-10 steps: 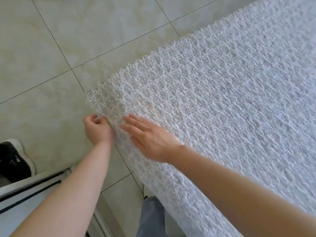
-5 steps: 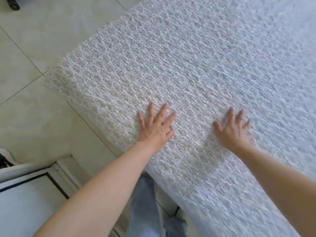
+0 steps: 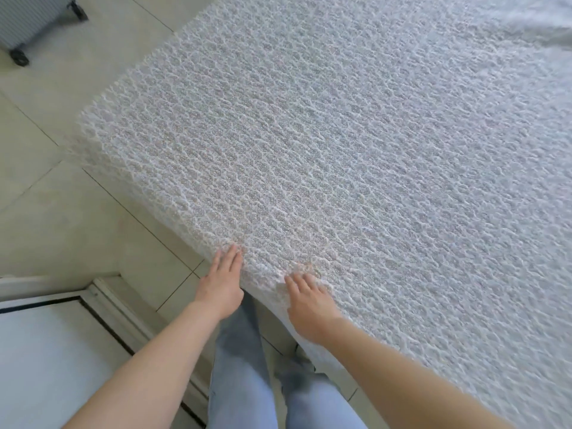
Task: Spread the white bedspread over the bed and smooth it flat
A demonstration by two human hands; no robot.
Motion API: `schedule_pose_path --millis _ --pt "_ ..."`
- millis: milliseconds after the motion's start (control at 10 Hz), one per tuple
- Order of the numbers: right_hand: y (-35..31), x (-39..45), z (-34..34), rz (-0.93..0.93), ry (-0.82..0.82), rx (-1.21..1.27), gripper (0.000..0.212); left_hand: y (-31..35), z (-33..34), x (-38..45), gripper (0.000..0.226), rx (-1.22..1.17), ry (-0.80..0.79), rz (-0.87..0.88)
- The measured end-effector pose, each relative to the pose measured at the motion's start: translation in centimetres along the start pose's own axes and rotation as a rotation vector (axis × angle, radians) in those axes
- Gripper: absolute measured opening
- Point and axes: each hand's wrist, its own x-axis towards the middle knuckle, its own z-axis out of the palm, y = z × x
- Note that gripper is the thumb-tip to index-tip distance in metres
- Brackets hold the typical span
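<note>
Bedspread: the white bedspread (image 3: 356,168) covers the bed and fills the middle and right of the frame; its textured surface looks mostly flat, and its near edge hangs down in the lower centre.
Left hand: the left hand (image 3: 221,286) is in the lower centre, with straight fingers held close together; the fingertips touch the bedspread right at the edge, while the palm is over the floor (image 3: 77,218) side.
Right hand: the right hand (image 3: 309,301) lies flat on the bedspread just right of the left hand, fingers a little apart and pressing down; it pinches nothing.
Key relation: the cloth stretches away from both hands toward the upper right of the frame, and its near edge runs from the corner at the left centre down to the lower centre. I judge that a smoothing stroke must go forward and to the right, and the right hand is the nearer one for it.
Fold: a small fold shows at the upper right corner of the frame.
Hidden: the bed under the cloth is not visible; the far side is cut off at the top and right.
Unclear: the fingertips are a little blurred.
Other: a suitcase (image 3: 28,23) on wheels stands in the upper left.
</note>
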Motion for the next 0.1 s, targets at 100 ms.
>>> schedule_pose_path --millis 100 --pt "1.57 -4.22 -2.34 0.039 0.063 0.194 0.064 2.34 -1.72 -2.43 0.062 -0.018 -0.126 0.015"
